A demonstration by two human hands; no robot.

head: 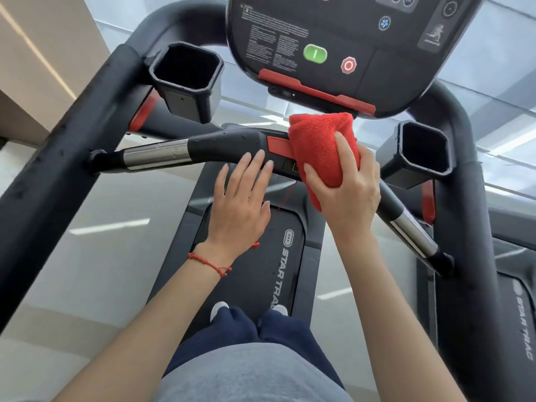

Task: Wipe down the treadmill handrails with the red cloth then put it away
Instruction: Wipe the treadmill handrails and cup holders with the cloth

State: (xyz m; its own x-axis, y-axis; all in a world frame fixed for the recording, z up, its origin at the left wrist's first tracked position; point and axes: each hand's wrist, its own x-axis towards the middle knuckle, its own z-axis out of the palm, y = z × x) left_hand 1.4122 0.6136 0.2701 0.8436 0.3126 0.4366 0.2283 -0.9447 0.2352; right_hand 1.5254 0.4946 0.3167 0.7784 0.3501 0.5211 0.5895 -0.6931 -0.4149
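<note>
The red cloth (319,146) is bunched over the middle of the black front handrail (220,146), just under the console. My right hand (348,192) grips the cloth from below and the right, thumb and fingers wrapped round it and the bar. My left hand (240,201) is flat with straight fingers, its fingertips touching the handrail just left of the cloth. The rail has silver sections at the left (156,153) and lower right (412,230). Black side handrails (66,146) run down both sides.
The console (333,42) with a green button and a red stop button hangs above the cloth. Black cup holders sit at left (185,79) and right (420,152). The treadmill belt (252,256) and my feet lie below. A second treadmill (516,300) stands at the right.
</note>
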